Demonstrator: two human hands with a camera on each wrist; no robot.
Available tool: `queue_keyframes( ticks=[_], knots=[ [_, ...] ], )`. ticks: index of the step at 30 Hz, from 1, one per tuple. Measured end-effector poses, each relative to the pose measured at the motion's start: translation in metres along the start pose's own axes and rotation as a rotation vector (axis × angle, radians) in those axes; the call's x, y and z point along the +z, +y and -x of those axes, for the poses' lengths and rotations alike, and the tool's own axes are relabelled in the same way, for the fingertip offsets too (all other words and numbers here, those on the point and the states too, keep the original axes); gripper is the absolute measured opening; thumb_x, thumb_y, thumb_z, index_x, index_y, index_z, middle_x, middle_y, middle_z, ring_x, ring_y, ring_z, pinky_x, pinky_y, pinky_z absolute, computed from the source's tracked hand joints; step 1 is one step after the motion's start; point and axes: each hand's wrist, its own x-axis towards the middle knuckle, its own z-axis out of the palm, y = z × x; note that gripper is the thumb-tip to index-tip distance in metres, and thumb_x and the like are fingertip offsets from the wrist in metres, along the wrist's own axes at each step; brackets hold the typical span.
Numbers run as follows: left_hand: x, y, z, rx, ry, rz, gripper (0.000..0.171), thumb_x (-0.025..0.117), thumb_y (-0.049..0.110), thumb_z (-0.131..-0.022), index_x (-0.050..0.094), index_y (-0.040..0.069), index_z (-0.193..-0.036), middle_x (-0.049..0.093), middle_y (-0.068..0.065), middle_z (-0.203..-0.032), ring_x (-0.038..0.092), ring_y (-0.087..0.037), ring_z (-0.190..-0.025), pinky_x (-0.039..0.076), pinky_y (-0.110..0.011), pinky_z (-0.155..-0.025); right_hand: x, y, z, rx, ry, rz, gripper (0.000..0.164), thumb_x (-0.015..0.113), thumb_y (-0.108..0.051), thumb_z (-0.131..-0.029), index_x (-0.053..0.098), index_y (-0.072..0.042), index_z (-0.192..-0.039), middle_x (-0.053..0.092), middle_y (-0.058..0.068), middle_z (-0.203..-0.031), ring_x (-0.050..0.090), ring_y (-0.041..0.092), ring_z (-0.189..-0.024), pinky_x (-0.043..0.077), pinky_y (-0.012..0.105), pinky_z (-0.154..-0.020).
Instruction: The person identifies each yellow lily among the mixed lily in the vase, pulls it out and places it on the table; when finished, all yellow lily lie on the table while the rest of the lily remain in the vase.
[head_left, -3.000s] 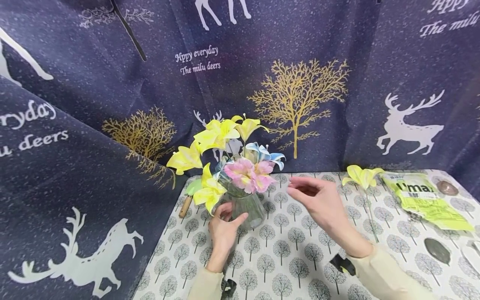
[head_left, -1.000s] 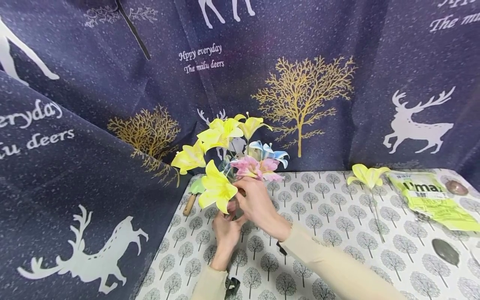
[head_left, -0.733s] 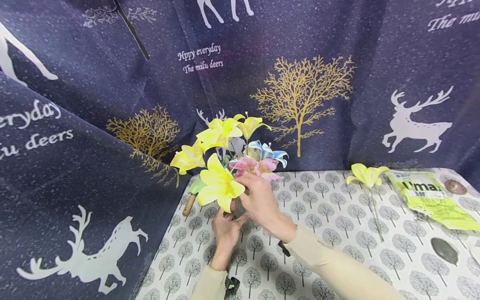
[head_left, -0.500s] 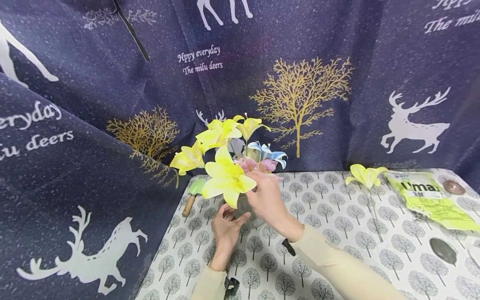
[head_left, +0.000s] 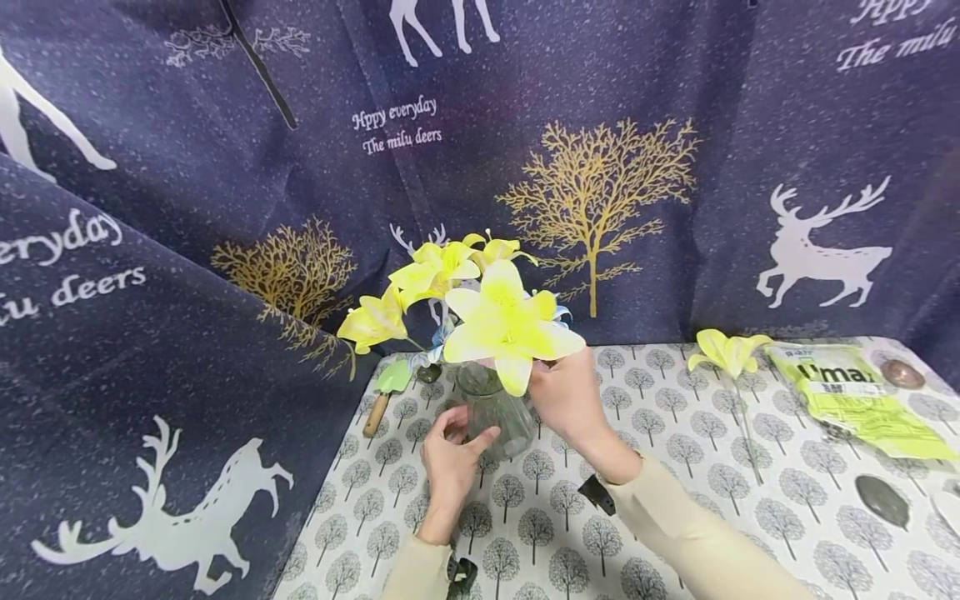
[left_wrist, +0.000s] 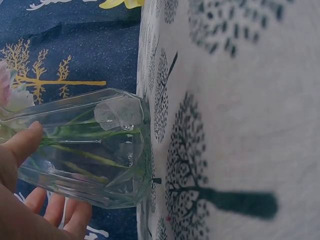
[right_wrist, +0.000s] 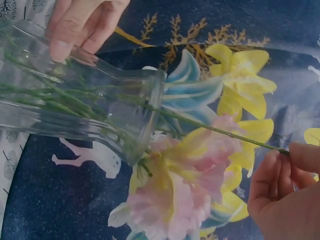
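A clear glass vase (head_left: 508, 425) stands on the tree-print cloth, with green stems inside it. My left hand (head_left: 450, 457) holds the vase low on its left side, thumb in front and fingers curled round the glass (left_wrist: 80, 172). My right hand (head_left: 572, 398) pinches the thin green stem (right_wrist: 225, 132) of a large yellow lily (head_left: 510, 329); this stem runs down through the vase mouth. The lily bloom faces the head camera and covers most of a pink flower (right_wrist: 175, 190). Around it are other yellow lilies (head_left: 372, 321) and a blue-and-white flower (right_wrist: 189, 95).
At the left lies a small trowel with a green blade and wooden handle (head_left: 377, 414). To the right are a single yellow lily (head_left: 726, 353), a lime-green bag (head_left: 862, 408), a dark stone (head_left: 883, 500) and a brown stone (head_left: 902, 374). A dark deer-print curtain (head_left: 637, 92) hangs behind.
My right hand came in from the right, took the front yellow lily's stem, and has carried its bloom right and upward across the pink flower. My left hand stays at the vase.
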Motion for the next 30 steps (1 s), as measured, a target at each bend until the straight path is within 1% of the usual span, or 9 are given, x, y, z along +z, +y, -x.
queue_keyframes(
  ticks=[3, 5, 9, 12, 15, 18, 24, 27, 30],
  knots=[
    [-0.001, 0.001, 0.001, -0.011, 0.006, -0.015, 0.052, 0.095, 0.02, -0.067, 0.07, 0.015, -0.113, 0.07, -0.007, -0.114, 0.069, -0.027, -0.112, 0.06, -0.035, -0.103, -0.007, -0.001, -0.001, -0.02, 0.002, -0.159, 0.031, 0.071, -0.009, -0.093, 0.07, -0.008, -0.124, 0.075, 0.007, -0.116, 0.066, 0.009, -0.087, 0.058, 0.019, -0.076],
    [-0.001, 0.002, 0.001, -0.016, 0.009, -0.014, 0.053, 0.095, 0.02, -0.066, 0.071, 0.015, -0.112, 0.07, -0.007, -0.114, 0.07, -0.027, -0.111, 0.06, -0.036, -0.103, -0.012, -0.001, -0.003, -0.046, 0.025, -0.238, 0.032, 0.071, -0.002, -0.091, 0.069, -0.004, -0.123, 0.074, 0.001, -0.114, 0.068, 0.007, -0.094, 0.06, 0.019, -0.084],
    [0.0, 0.002, 0.002, -0.011, 0.017, -0.018, 0.052, 0.095, 0.019, -0.065, 0.071, 0.014, -0.111, 0.071, -0.007, -0.112, 0.069, -0.025, -0.11, 0.06, -0.035, -0.102, -0.022, -0.002, -0.005, -0.108, 0.121, -0.238, 0.036, 0.073, 0.012, -0.082, 0.069, 0.001, -0.116, 0.074, -0.012, -0.104, 0.07, 0.006, -0.097, 0.062, 0.022, -0.09],
    [0.001, 0.002, 0.001, -0.009, 0.024, -0.017, 0.053, 0.095, 0.017, -0.065, 0.071, 0.014, -0.112, 0.071, -0.006, -0.112, 0.067, -0.023, -0.109, 0.06, -0.034, -0.102, -0.033, -0.005, -0.006, -0.104, 0.191, -0.247, 0.037, 0.076, 0.015, -0.077, 0.071, -0.001, -0.11, 0.075, -0.015, -0.098, 0.071, 0.006, -0.092, 0.062, 0.021, -0.087],
    [0.002, 0.002, 0.001, -0.014, 0.023, -0.011, 0.054, 0.095, 0.017, -0.065, 0.071, 0.013, -0.113, 0.072, -0.006, -0.113, 0.066, -0.023, -0.11, 0.059, -0.034, -0.104, -0.044, -0.011, -0.005, -0.063, 0.235, -0.262, 0.036, 0.078, 0.011, -0.078, 0.072, -0.007, -0.109, 0.075, -0.011, -0.095, 0.07, 0.008, -0.089, 0.062, 0.021, -0.085],
    [0.001, 0.002, 0.001, -0.02, 0.017, -0.012, 0.054, 0.095, 0.017, -0.065, 0.071, 0.014, -0.113, 0.072, -0.006, -0.113, 0.066, -0.023, -0.11, 0.059, -0.033, -0.103, -0.057, -0.015, -0.003, -0.03, 0.262, -0.289, 0.032, 0.08, 0.004, -0.08, 0.072, -0.008, -0.108, 0.075, -0.006, -0.093, 0.069, 0.009, -0.084, 0.062, 0.02, -0.08],
    [0.0, 0.002, 0.001, -0.022, 0.01, -0.021, 0.052, 0.095, 0.018, -0.065, 0.071, 0.017, -0.112, 0.071, -0.004, -0.112, 0.067, -0.022, -0.109, 0.06, -0.031, -0.101, -0.083, -0.021, 0.001, 0.037, 0.304, -0.429, 0.025, 0.08, 0.0, -0.083, 0.07, 0.001, -0.106, 0.078, 0.004, -0.093, 0.074, 0.013, -0.08, 0.065, 0.024, -0.08],
    [-0.001, 0.002, 0.002, -0.026, 0.007, -0.023, 0.052, 0.095, 0.019, -0.066, 0.071, 0.018, -0.112, 0.071, -0.003, -0.112, 0.067, -0.022, -0.109, 0.06, -0.03, -0.101, -0.096, -0.023, 0.004, 0.059, 0.332, -0.443, 0.022, 0.079, 0.0, -0.083, 0.07, 0.005, -0.102, 0.078, 0.008, -0.093, 0.074, 0.015, -0.079, 0.065, 0.023, -0.079],
    [0.0, 0.003, 0.002, -0.024, 0.005, -0.025, 0.052, 0.095, 0.02, -0.066, 0.071, 0.018, -0.112, 0.071, -0.004, -0.112, 0.067, -0.023, -0.109, 0.06, -0.032, -0.101, -0.109, -0.019, 0.005, 0.028, 0.338, -0.426, 0.017, 0.078, 0.002, -0.084, 0.071, 0.009, -0.098, 0.077, 0.009, -0.09, 0.074, 0.015, -0.077, 0.064, 0.022, -0.076]
  ],
)
